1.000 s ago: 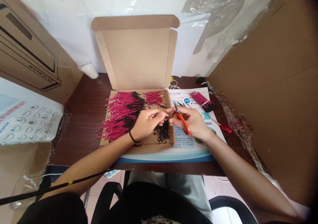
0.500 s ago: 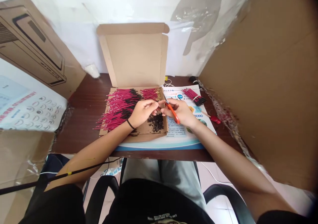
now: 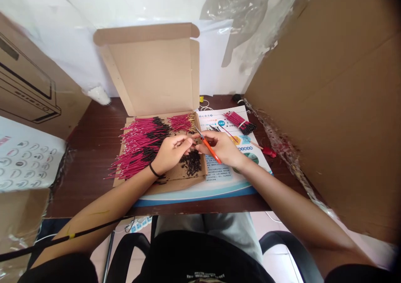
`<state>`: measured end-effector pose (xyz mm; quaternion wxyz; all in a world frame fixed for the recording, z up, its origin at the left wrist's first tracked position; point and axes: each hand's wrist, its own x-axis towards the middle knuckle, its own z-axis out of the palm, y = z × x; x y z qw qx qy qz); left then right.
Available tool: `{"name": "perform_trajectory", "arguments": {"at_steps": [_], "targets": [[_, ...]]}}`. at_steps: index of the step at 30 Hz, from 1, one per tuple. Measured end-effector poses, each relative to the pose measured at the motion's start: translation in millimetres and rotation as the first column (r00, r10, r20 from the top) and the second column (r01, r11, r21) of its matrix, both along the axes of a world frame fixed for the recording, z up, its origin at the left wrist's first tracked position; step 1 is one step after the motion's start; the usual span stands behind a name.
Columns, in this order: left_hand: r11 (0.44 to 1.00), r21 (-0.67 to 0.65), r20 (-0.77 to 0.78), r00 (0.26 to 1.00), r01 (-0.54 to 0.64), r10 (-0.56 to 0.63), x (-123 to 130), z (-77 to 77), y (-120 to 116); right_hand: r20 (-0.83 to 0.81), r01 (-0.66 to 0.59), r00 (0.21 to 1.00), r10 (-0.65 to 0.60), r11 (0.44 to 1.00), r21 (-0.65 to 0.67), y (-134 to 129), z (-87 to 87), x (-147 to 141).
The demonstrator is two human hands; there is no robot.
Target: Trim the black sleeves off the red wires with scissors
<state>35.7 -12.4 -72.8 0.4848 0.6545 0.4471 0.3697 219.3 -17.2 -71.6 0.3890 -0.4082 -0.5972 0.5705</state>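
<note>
My left hand point(image 3: 171, 153) and my right hand point(image 3: 221, 146) meet above a cardboard box lid point(image 3: 159, 182). The right hand is shut on orange-handled scissors point(image 3: 210, 150), whose blades point up and left. The left fingertips pinch a thin wire point(image 3: 194, 140), barely visible, close to the blades. Many red wires with black ends point(image 3: 140, 147) lie in the box to the left, and shorter red wires with gold tips point(image 3: 180, 123) lie at its back. Black snippets point(image 3: 191, 163) form a heap just below my hands.
A banded bundle of red wires point(image 3: 239, 122) rests on a printed leaflet point(image 3: 221, 176) to the right of the box. A red-tipped stick point(image 3: 267, 151) lies beyond it. Cardboard panels point(image 3: 322, 99) stand at the right, and the dark wooden table's point(image 3: 87, 191) front edge crosses above my lap.
The whole view has shifted left and slightly down as my head moved. My hands stay together at the scissors, and the wires and snippets have not visibly moved.
</note>
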Motion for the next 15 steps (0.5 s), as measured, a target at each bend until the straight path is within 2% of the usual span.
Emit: {"name": "perform_trajectory", "arguments": {"at_steps": [15], "targets": [[0.999,0.027,0.008,1.000,-0.021,0.021,1.3,0.2,-1.4,0.057,0.006,0.998,-0.010,0.998,0.069,-0.9,-1.3,0.2]]}}
